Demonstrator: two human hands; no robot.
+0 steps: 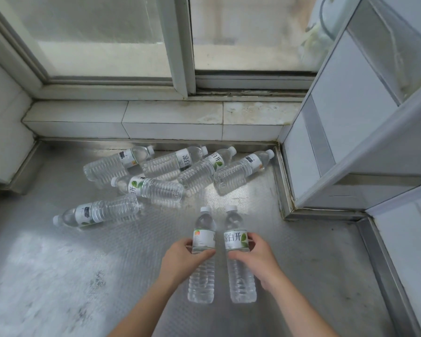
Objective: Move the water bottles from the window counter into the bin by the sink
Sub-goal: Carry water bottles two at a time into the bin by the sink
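Two clear water bottles with white caps and white labels stand side by side in my hands above the steel counter (58, 263). My left hand (182, 260) is closed around the left bottle (203, 239) just below its label. My right hand (255, 257) grips the right bottle (235, 239) at the label. Several more bottles lie on their sides farther back, near the window: one (100, 211) at the left, one (153, 187) in the middle, and a row along the back edge (204, 166). No bin or sink is in view.
A tiled sill (156, 117) and a sliding window (180, 45) run along the back. A white tiled wall (0, 117) stands at the left. A white cabinet corner (338, 142) juts in at the right, edged by a raised steel rim (282, 186).
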